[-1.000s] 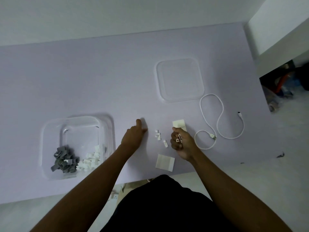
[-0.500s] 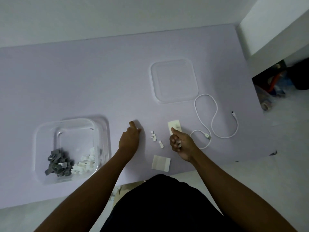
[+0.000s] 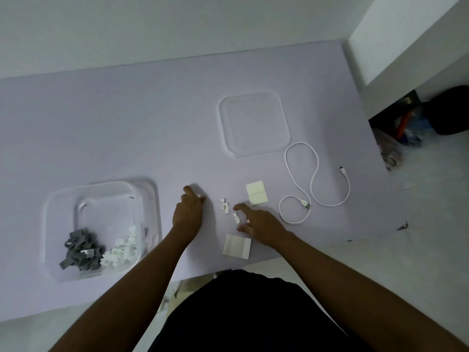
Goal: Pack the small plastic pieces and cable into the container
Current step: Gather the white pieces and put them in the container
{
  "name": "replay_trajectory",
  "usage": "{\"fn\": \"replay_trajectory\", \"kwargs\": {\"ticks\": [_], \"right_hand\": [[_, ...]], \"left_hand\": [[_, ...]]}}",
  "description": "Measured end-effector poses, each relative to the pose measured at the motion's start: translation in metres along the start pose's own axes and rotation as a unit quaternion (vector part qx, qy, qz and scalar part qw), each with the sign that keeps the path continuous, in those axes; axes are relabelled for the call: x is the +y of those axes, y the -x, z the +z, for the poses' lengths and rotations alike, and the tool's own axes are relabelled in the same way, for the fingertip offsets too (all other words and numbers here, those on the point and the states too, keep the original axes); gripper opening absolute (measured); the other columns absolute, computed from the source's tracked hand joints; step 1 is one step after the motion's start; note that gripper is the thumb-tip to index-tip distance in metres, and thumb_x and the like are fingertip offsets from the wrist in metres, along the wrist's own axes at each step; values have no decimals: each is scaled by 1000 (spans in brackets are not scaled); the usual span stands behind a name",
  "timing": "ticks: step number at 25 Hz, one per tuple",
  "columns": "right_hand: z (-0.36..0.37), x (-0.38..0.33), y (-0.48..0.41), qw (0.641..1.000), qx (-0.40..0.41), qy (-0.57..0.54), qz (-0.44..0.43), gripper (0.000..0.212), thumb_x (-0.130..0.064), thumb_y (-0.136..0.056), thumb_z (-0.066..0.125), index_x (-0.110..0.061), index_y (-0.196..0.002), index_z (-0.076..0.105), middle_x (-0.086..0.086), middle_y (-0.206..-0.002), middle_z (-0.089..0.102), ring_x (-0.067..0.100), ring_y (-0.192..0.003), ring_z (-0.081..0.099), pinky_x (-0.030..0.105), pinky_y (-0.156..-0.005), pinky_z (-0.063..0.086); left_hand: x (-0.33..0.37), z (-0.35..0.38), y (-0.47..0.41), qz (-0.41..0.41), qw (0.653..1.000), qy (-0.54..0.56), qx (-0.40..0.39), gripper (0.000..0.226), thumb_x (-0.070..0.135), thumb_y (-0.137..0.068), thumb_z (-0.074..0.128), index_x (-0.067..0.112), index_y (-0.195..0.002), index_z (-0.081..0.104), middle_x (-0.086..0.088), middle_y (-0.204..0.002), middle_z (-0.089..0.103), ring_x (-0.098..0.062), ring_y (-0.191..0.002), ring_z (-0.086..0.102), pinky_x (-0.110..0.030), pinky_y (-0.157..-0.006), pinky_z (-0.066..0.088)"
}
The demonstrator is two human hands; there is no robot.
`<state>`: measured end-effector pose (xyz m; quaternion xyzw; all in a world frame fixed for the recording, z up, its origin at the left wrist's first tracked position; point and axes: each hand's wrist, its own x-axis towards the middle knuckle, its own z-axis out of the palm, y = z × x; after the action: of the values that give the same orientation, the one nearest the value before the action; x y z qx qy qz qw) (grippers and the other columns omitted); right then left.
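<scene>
A clear plastic container (image 3: 49, 224) stands at the left, holding grey pieces (image 3: 81, 252) and white pieces (image 3: 124, 247). A few small white pieces (image 3: 224, 205) lie loose on the table between my hands, and one more white piece (image 3: 236, 217) sits just below them. My right hand (image 3: 261, 223) is spread, with forefinger and thumb on either side of that single piece and a white speck by its knuckles. My left hand (image 3: 189, 212) is curled, with a small white bit showing at its fingertips. The white cable (image 3: 314, 184) lies looped to the right.
The container's clear lid (image 3: 253, 124) lies flat beyond the pieces. Two white square pads rest on the table, one (image 3: 256, 193) by the cable and one (image 3: 237, 246) near the front edge. The table's right edge drops to floor clutter (image 3: 401, 133).
My right hand has gone from a closed fist to spread fingers, reaching left over the single loose piece. My left hand has stayed curled in about the same spot.
</scene>
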<state>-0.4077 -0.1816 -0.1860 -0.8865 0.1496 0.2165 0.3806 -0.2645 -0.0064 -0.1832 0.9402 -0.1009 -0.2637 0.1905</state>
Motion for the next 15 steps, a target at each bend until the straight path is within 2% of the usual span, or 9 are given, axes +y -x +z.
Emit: {"fn": "replay_trajectory", "kwargs": {"ticks": [2, 4, 6, 7, 9, 11, 13, 14, 15], "right_hand": [[2, 1, -3, 1000, 15, 22, -14, 44, -37, -89, 68, -28, -128, 51, 7, -91, 72, 27, -81, 68, 39, -71, 54], [3, 0, -4, 1000, 22, -9, 1, 37, -35, -88, 71, -21, -118, 56, 6, -86, 68, 23, -78, 66, 37, -70, 53], [5, -4, -4, 979, 57, -185, 65, 30, -34, -85, 76, -17, -104, 61, 0, -77, 62, 13, -67, 59, 29, -61, 48], [4, -5, -3, 937, 68, -325, 111, 25, -33, -85, 76, -16, -96, 62, -1, -71, 57, 11, -57, 51, 26, -53, 43], [-3, -9, 5, 800, 41, -576, 165, 18, -32, -88, 66, -17, -85, 58, 1, -62, 42, 11, -43, 34, 21, -43, 27], [-9, -12, 15, 694, 8, -705, 144, 15, -30, -89, 53, -17, -82, 56, 2, -63, 42, 10, -41, 30, 19, -42, 21], [-12, -13, 20, 666, 3, -735, 129, 21, -27, -89, 45, -13, -80, 58, 5, -66, 51, 12, -42, 36, 18, -41, 25], [-13, -14, 19, 684, 19, -715, 147, 25, -26, -91, 45, -11, -78, 59, 7, -67, 55, 13, -42, 39, 18, -41, 26], [-11, -15, 17, 724, 46, -667, 170, 28, -27, -94, 48, -10, -75, 61, 8, -67, 57, 14, -42, 41, 19, -42, 27]], "left_hand": [[2, 0, 2, 0, 1000, -2, -10, 35, 32, -103, 41, 0, -116, 36, -28, -101, 63, -49, -91, 64, -50, -74, 52], [3, -4, -1, -12, 999, 5, -39, 34, 31, -103, 41, 0, -116, 37, -25, -100, 63, -46, -91, 64, -47, -75, 51], [5, -15, -3, -28, 989, 82, -120, 27, 32, -102, 42, 5, -107, 43, -14, -89, 59, -35, -80, 59, -37, -66, 43], [6, -21, -3, -39, 963, 195, -182, 22, 31, -101, 43, 11, -93, 45, -8, -78, 51, -26, -67, 50, -32, -58, 36], [8, -37, -2, -91, 845, 437, -294, 28, 26, -96, 44, 18, -70, 34, -1, -63, 33, -15, -50, 25, -26, -45, 18], [6, -48, 2, -110, 738, 562, -355, 20, 22, -86, 41, 18, -68, 33, 0, -59, 31, -10, -41, 18, -20, -39, 13], [0, -49, 5, -122, 688, 612, -371, 11, 20, -81, 38, 16, -75, 46, -3, -60, 41, -8, -35, 24, -15, -38, 14], [-4, -48, 5, -128, 682, 618, -370, 14, 18, -79, 38, 14, -78, 51, -6, -63, 47, -8, -35, 26, -14, -38, 14], [-6, -48, 6, -133, 684, 616, -366, 17, 17, -78, 37, 13, -79, 54, -8, -67, 50, -8, -35, 29, -13, -38, 14]]}}
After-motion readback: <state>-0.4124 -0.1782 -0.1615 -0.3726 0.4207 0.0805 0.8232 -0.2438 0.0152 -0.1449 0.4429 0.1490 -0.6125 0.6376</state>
